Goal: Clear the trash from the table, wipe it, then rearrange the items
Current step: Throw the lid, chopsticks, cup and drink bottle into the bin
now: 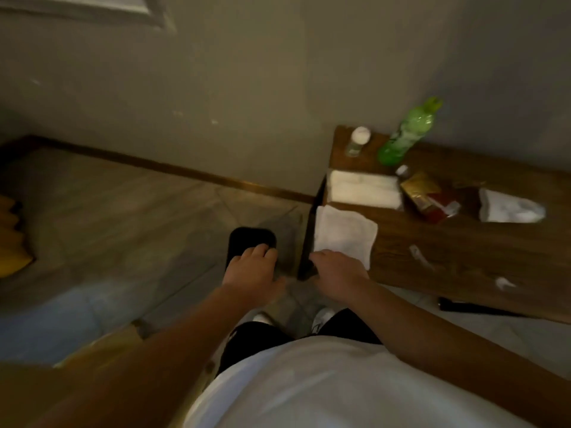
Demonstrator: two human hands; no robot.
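A person stands at the left end of a wooden table. The left hand hangs loose over a black bin on the floor. The right hand, fingers relaxed, hovers at the table's corner beside a white cloth. A green bottle, its label blurred, stands near the far edge.

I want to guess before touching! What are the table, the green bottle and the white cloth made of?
Table: looks like wood or wood veneer, brown with grain lines. Green bottle: probably plastic, see-through and shiny. White cloth: seems soft fabric or paper, folded flat, matte; blur leaves it open.
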